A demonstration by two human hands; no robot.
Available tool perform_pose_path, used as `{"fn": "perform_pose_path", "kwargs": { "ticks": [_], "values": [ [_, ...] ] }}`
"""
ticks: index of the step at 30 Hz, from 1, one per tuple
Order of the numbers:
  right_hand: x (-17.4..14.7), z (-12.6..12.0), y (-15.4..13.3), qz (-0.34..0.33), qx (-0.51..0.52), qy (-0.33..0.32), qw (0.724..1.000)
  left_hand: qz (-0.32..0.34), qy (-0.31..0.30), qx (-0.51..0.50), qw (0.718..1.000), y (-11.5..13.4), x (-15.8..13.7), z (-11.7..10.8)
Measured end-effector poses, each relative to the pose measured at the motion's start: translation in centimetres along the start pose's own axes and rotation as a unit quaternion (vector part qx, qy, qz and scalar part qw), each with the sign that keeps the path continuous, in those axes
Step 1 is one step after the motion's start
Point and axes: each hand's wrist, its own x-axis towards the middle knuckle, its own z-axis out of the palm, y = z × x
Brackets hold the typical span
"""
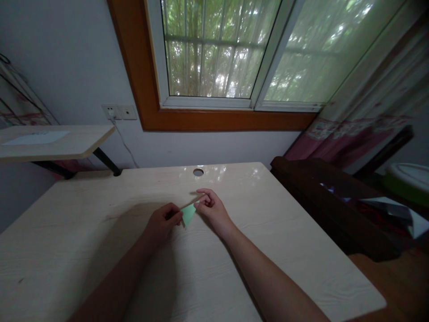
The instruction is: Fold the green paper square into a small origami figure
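Observation:
A small light-green piece of paper (188,214), triangular in outline, is held between my two hands just over the desk. My left hand (166,219) pinches its left edge between thumb and fingers. On the other side, my right hand (212,206) grips the upper right corner between thumb and index finger, with another finger stretched out away from me. Parts of the paper's edges are hidden by my fingertips. Beneath both hands lies the pale wood-grain desk (214,277).
A round cable hole (198,172) sits near the desk's back edge. At the left a raised shelf (83,143) on black legs carries a white sheet (36,137). Dark wooden furniture (321,197) stands along the right side, holding papers (398,212). Behind are a window and curtains.

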Motion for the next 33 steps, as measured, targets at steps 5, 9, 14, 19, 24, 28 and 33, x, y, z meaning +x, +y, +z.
{"fn": "perform_pose_path", "kwargs": {
  "ticks": [5,9,14,19,24,28,33],
  "values": [
    [-0.2,0.1,-0.3,-0.007,-0.026,-0.031,0.999,0.027,0.062,0.027,0.997,0.3,-0.1,-0.2],
    [-0.6,0.2,-0.2,0.004,-0.072,-0.080,0.994,0.054,0.081,0.032,0.995,0.3,-0.2,-0.2],
    [-1.0,0.2,-0.2,0.005,-0.138,-0.110,0.984,0.118,0.089,0.086,0.985,-0.3,0.1,-0.2],
    [-1.0,0.3,-0.4,-0.043,-0.218,-0.124,0.967,0.136,0.050,0.097,0.985,-0.3,0.2,-0.1],
    [-1.1,0.4,-0.5,-0.065,-0.241,-0.126,0.960,0.139,0.024,0.095,0.985,0.1,-0.1,0.1],
    [-1.1,0.4,-0.7,-0.066,-0.238,-0.117,0.962,0.139,0.016,0.091,0.986,0.2,-0.2,0.2],
    [-1.0,0.5,-1.0,-0.045,-0.207,-0.077,0.974,0.138,-0.004,0.086,0.987,0.0,-0.1,0.2]
  ]
}}
